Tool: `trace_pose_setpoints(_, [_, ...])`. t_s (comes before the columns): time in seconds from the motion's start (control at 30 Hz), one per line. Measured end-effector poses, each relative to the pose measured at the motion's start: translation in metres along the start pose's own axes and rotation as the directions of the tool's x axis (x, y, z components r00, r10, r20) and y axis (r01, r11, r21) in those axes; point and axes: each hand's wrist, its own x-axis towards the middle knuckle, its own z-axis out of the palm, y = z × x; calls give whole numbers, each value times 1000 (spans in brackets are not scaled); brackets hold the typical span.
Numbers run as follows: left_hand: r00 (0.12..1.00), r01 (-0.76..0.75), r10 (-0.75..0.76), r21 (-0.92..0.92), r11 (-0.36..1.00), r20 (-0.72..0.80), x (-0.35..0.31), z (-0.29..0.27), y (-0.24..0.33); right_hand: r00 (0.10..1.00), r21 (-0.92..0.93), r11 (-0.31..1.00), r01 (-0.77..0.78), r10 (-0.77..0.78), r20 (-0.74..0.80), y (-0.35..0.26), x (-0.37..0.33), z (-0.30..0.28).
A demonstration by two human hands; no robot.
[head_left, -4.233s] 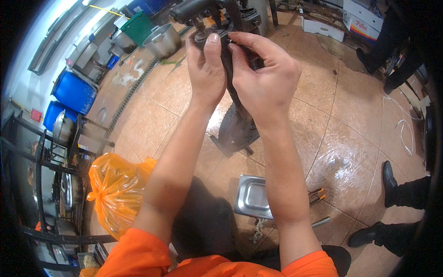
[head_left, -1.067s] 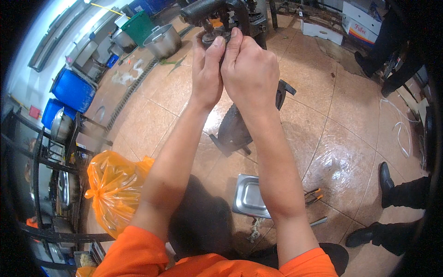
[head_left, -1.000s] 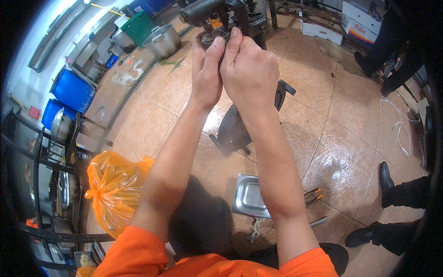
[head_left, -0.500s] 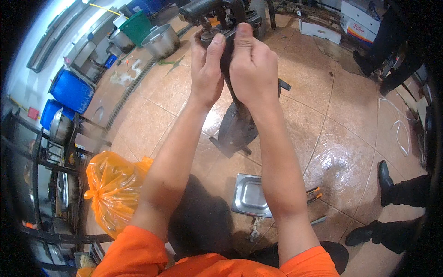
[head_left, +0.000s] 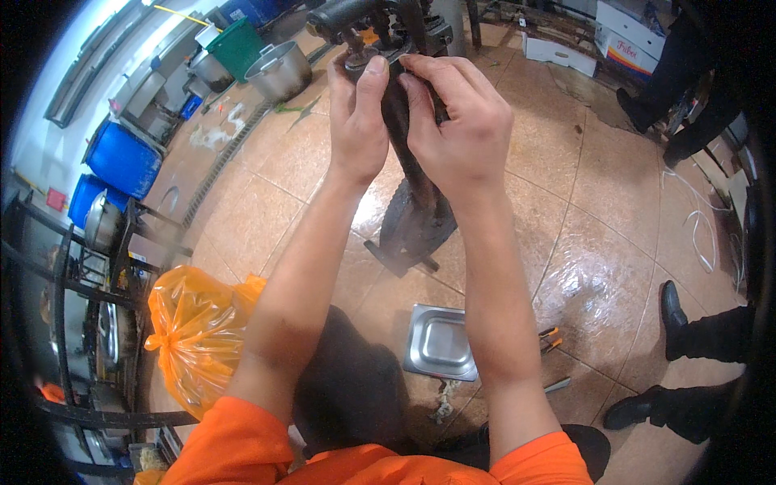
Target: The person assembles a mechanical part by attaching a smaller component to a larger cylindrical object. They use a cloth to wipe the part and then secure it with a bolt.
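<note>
A dark, worn cast-metal machine (head_left: pixel 404 121) stands on the floor before me, with a long stem and a broad footed base (head_left: pixel 412 234). At its upper end are a rounded bar and upright rods (head_left: pixel 356 36). My left hand (head_left: pixel 358 121) is curled against the left side of that upper part, thumb up; its fingertips are partly hidden. My right hand (head_left: pixel 461 121) is opposite, thumb and forefinger bent together in a pinch at the top of the stem. Anything between those fingertips is too small to make out.
A steel tray (head_left: pixel 440 343) and orange-handled pliers (head_left: pixel 551 338) lie below my right forearm. An orange tied bag (head_left: pixel 198 331) sits left, beside a black rack (head_left: pixel 81 283). A large pot (head_left: pixel 279 73) stands far left. Other people's shoes (head_left: pixel 671 323) are at right.
My right hand has gone from a closed fist with its thumb up to a fingertip pinch, shifting slightly right. My left hand has barely moved.
</note>
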Motion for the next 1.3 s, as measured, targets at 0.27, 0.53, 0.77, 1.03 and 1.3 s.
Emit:
trace_pose_setpoints(0.27, [999,-30,30,17,999,14,0,0,1,995,-68,995,-76,72,-66,-5,2,9])
trace_pose_setpoints(0.53, [1000,2,-2,-2,1000,-10,-1,0,5,826,278,798,-534,563,-29,-21,7,18])
trace_pose_setpoints(0.77, [997,63,-62,-26,998,44,-3,-5,5,616,570,422,-705,762,199,-30,13,12])
trace_pose_setpoints(1.03, [999,-20,22,50,999,-41,1,1,-1,875,285,829,-482,473,105,-17,8,-6])
trace_pose_setpoints(1.3, [998,-54,55,107,993,-5,1,-6,-2,998,-115,993,16,-8,65,-9,7,-3])
